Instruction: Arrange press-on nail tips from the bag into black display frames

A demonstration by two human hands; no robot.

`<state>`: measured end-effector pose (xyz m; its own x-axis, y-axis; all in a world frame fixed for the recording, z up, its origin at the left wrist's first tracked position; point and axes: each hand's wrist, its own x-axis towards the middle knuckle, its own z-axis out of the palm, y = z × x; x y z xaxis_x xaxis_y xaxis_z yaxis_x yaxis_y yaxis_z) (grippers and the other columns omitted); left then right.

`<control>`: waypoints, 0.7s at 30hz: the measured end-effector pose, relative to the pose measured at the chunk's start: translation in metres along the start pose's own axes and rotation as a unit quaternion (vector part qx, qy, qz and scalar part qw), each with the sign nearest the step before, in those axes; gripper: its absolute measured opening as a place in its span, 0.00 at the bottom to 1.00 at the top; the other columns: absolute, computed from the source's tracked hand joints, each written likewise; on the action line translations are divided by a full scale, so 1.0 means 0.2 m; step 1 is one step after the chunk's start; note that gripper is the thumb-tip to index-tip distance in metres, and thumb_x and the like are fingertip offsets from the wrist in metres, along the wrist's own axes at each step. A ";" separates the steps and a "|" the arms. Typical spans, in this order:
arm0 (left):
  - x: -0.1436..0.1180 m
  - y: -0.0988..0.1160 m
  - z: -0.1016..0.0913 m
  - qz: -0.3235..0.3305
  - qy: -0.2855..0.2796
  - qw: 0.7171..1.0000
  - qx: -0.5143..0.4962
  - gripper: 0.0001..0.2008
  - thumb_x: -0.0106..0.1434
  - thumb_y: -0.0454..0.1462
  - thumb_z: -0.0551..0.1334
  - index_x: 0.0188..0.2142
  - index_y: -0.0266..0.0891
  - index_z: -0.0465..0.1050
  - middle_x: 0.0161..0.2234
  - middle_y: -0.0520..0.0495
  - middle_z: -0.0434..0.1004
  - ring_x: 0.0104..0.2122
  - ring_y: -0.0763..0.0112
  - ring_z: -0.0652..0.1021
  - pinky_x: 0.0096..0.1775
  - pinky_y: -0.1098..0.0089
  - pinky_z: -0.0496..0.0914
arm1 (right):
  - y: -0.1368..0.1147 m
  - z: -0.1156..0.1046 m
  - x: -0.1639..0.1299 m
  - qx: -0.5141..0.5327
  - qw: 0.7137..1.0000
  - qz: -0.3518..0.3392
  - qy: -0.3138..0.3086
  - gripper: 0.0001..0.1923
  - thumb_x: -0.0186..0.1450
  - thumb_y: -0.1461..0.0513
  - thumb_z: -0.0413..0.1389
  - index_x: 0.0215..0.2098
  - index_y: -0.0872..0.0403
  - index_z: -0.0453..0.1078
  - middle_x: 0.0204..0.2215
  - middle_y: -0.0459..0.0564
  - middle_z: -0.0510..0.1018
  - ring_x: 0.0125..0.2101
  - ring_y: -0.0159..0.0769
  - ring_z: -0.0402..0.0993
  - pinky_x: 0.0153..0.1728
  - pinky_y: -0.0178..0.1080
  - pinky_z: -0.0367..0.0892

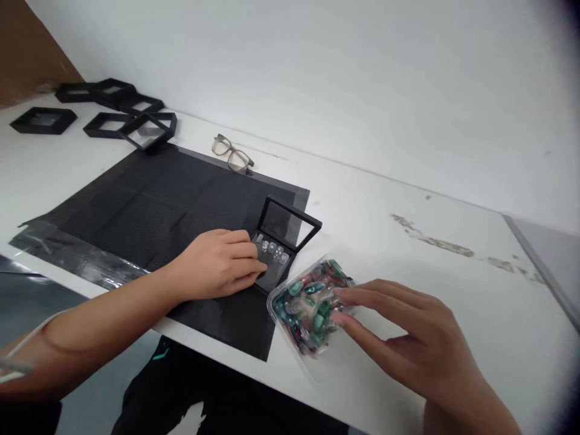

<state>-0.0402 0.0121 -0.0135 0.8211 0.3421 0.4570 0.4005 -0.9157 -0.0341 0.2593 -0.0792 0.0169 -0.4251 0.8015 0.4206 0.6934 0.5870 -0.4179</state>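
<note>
A small black display case (290,226) stands with its windowed lid raised. Along the case's base runs a row of press-on nails (274,248), pale with a silvery pattern. My left hand (222,264) rests over the near left side of that base, fingers curled together; whatever its fingertips pinch is hidden. Just to the right, a clear plastic box (277,311) holds a heap of loose press-on nails (312,302) in green, teal, red and clear. My right hand (403,338) reaches over the box's right side, thumb and fingers apart at the heap, with nothing visible between them.
A black mat (149,205) with shiny taped edges lies under the case on the white table (385,254). Beyond it sit eyeglasses (233,154). Several black frame cases (145,132) are grouped at the back left, against the white wall (317,72).
</note>
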 end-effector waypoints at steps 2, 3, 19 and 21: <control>0.00 0.00 0.00 0.007 -0.005 1.000 -0.004 0.06 0.68 0.38 0.62 0.39 0.44 0.79 0.31 0.55 0.79 0.34 0.72 0.76 0.34 0.70 0.67 | 0.01 0.00 -0.01 -0.004 1.000 0.007 -0.003 0.10 0.64 0.62 0.64 0.44 0.50 0.74 0.33 0.47 0.82 0.30 0.33 0.79 0.29 0.36 0.74; 0.00 0.00 0.00 0.007 -0.009 1.000 -0.007 0.06 0.68 0.38 0.62 0.39 0.44 0.79 0.31 0.55 0.79 0.35 0.71 0.76 0.34 0.69 0.66 | 0.01 0.00 -0.01 -0.005 1.000 0.009 -0.006 0.10 0.64 0.62 0.64 0.44 0.49 0.74 0.33 0.46 0.82 0.30 0.33 0.79 0.29 0.36 0.74; 0.00 -0.01 -0.01 -0.030 -0.043 0.998 0.029 0.09 0.70 0.41 0.60 0.42 0.44 0.80 0.35 0.52 0.79 0.35 0.70 0.77 0.33 0.67 0.64 | 0.02 0.00 -0.02 -0.025 0.999 0.031 -0.030 0.09 0.66 0.61 0.62 0.45 0.47 0.73 0.35 0.45 0.82 0.32 0.32 0.79 0.30 0.35 0.74; 0.00 -0.01 -0.01 -0.039 -0.050 0.998 0.031 0.10 0.70 0.42 0.59 0.43 0.45 0.79 0.36 0.52 0.79 0.35 0.70 0.77 0.34 0.67 0.64 | 0.02 0.00 -0.03 -0.027 0.999 0.033 -0.032 0.09 0.66 0.61 0.62 0.45 0.47 0.73 0.35 0.45 0.82 0.32 0.32 0.79 0.30 0.35 0.74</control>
<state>-0.0417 0.0130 -0.0124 0.8219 0.4333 0.3698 0.4857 -0.8722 -0.0577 0.2641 -0.0817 0.0138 -0.4122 0.8448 0.3410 0.7506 0.5271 -0.3984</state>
